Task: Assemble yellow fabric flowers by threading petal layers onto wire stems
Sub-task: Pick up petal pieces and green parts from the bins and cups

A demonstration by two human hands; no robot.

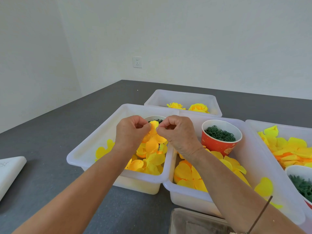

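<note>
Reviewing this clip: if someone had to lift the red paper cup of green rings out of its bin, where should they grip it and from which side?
Grip the red paper cup by its upper wall, just under the rim, coming from above. It stands upright with its mouth open and full, and petals crowd its base, so fingers around the outside probably work best.

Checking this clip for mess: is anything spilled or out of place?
One yellow petal lies draped over the rim of the middle bin instead of inside it. Otherwise nothing stands out; both hands pinch a petal piece.
</note>
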